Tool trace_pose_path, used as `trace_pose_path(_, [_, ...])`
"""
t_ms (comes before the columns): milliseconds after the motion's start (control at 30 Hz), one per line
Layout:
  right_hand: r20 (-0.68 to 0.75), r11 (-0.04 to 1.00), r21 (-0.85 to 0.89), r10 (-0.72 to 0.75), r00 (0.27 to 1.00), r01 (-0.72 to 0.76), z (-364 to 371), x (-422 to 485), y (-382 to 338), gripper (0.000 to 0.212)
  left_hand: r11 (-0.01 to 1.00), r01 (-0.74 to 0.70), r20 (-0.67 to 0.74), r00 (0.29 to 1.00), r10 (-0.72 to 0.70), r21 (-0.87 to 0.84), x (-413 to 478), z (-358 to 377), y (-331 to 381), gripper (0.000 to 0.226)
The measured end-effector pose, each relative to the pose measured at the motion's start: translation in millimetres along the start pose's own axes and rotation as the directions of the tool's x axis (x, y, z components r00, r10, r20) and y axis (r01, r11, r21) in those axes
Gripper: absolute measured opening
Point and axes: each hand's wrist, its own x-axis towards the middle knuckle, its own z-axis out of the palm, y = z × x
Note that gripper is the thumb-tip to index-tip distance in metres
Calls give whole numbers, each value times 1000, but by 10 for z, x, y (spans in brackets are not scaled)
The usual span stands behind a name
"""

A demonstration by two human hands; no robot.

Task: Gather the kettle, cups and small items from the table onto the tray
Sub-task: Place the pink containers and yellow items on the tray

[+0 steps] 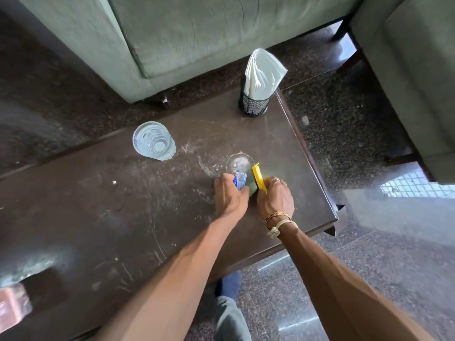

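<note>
Sofa: a green upholstered sofa [197, 40] is filling the twelve o'clock side of the view, beyond the worktop.
Side seat: a second green seat [413, 70] is standing at two o'clock, well apart from the worktop.
Floor: dark speckled stone floor [344, 134] is showing around the worktop and reflecting light at four o'clock.
Worktop: the dark brown worktop [98, 205], scratched and smeared, is running from eight o'clock towards its corner at three o'clock.
Napkin holder: a black mesh holder [253, 104] is standing upright at the worktop's one o'clock corner, carrying folded white napkins [264, 70].
Cup: a clear cup [154, 141] is standing upright near the far edge, at ten o'clock from the hands and well apart from them.
Left hand: the left hand [229, 195] is resting low on the worktop, its fingers curling round a small blue packet [240, 179] and pinching it.
Right hand: the right hand [275, 195], just beside the left at its three o'clock, is gripping a flat yellow plastic piece [258, 177] with its fingers closed around the lower end.
Wrist: a gold bracelet [278, 215] and a pale knotted thread are sitting on the right wrist.
</note>
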Motion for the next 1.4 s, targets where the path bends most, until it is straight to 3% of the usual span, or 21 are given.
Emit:
trace_pose_path(167, [86, 943, 316, 83, 993, -106, -82, -253, -48, 8, 977, -32, 85, 995, 51, -212, -245, -217, -37, 38])
trace_pose_path(267, [126, 896, 420, 101, 987, -145, -218, -494, -102, 13, 898, 96, 198, 980, -10, -429, -480, -371, -122, 33])
trace_pose_path(367, [183, 903, 414, 45, 982, -118, -392, -773, -176, 10, 808, 221, 292, 954, -64, -545, -742, -612, -177, 37])
trace_pose_path(567, [309, 898, 437, -99, 946, -49, -748, -1351, -468, 18, 673, 323, 336, 935, -116, -665, -1241, -1201, -247, 43])
trace_pose_path(667, [365, 910, 415, -164, 916, -2, -828, -1556, -650, 32, 624, 331, 311, 939, -145, -708, -1382, -1427, -324, 41])
trace_pose_path(967, [460, 921, 374, -287, 840, 109, -652, -2036, -1116, 12, 454, 380, 274, 919, -282, -806, -1591, -1958, -765, 35])
trace_pose_path(1067, [466, 926, 363, -276, 840, 103, -537, -2193, -1259, 24, 418, 384, 274, 914, -301, -823, -1638, -2092, -949, 27])
trace_pose_path(1200, [481, 922, 315, -359, 800, 225, -363, -2348, -1364, 6, 398, 385, 270, 910, -315, -833, -1729, -2210, -1195, 33])
trace_pose_path(1400, [566, 919, 287, -391, 726, 271, -75, -2624, -1498, 20, 309, 374, 240, 886, -396, -874, -1901, -2431, -1592, 19])
